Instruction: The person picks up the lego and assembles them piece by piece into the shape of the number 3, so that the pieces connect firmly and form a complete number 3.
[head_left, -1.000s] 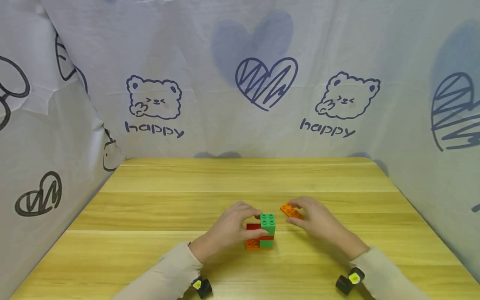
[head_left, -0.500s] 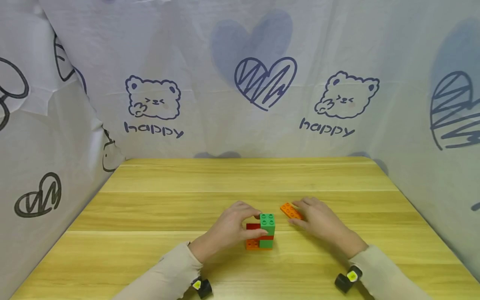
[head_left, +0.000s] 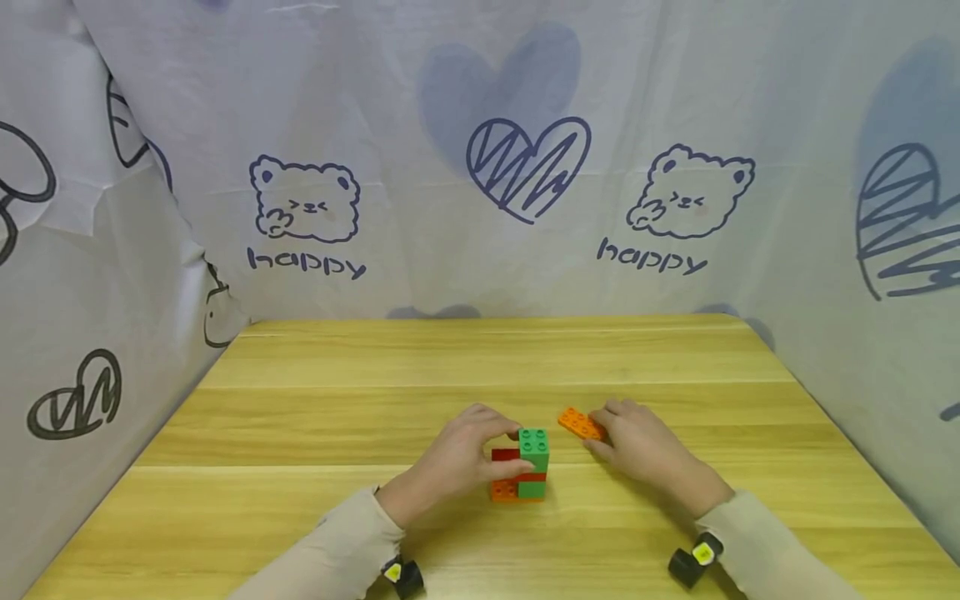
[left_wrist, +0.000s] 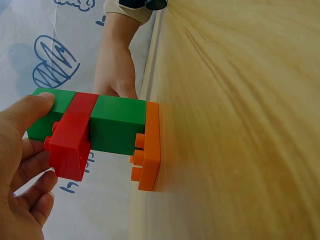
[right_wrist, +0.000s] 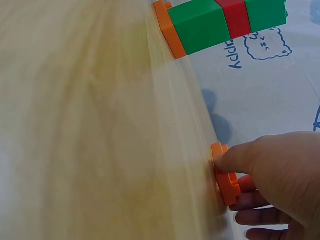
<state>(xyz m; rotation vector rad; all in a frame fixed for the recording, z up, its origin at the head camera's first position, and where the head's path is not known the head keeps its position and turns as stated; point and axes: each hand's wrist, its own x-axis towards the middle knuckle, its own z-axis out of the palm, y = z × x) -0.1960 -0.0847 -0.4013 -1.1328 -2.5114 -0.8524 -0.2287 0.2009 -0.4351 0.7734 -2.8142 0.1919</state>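
A stack of toy building blocks stands on the table: an orange plate at the bottom, a green block point(left_wrist: 119, 122), a red block point(left_wrist: 75, 135), and another green block point(head_left: 533, 442) on top. My left hand point(head_left: 468, 450) grips the top green block, with the thumb on the near side and fingers behind it. To the right of the stack, a loose orange plate point(head_left: 581, 423) lies studs up on the table. My right hand point(head_left: 641, 442) pinches its right end between thumb and fingers, as the right wrist view also shows point(right_wrist: 226, 175).
The wooden table point(head_left: 300, 400) extends around the stack on all sides. A white cloth point(head_left: 420, 275) printed with bears and hearts hangs behind the table and at both sides. Each wrist carries a small black camera point(head_left: 693, 560).
The loose orange plate has turned slightly on the table, and my right fingers have shifted a little to the right along it. My left hand and the stack stay in place.
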